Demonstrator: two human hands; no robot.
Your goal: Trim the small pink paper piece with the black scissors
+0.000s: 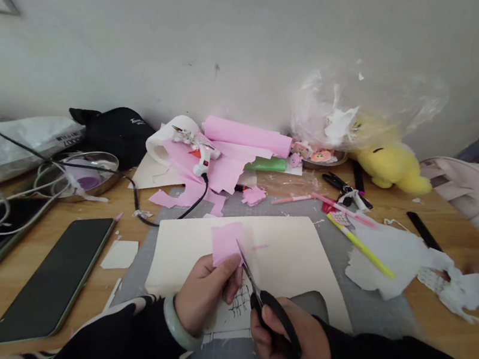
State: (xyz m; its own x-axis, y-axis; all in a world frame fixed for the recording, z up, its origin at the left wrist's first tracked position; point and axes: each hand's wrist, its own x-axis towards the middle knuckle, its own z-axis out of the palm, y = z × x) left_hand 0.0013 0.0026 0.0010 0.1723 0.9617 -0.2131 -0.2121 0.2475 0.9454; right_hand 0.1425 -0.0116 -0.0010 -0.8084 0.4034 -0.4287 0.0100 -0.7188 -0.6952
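From the head camera, the left hand (202, 298) pinched a small pink paper piece (226, 243) between thumb and fingers, low over the cream card sheet (291, 254) on the desk. The right hand (291, 339) was closed through the black handles of the scissors (263, 298), whose blades met the paper's right edge. A dark phone (53, 277) lay well to the left.

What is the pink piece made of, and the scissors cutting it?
The pink piece in the left hand looks like thin matte crepe or tissue paper: soft and slightly wrinkled. The scissors in the right hand seem to have shiny metal blades and smooth black handles, probably plastic.
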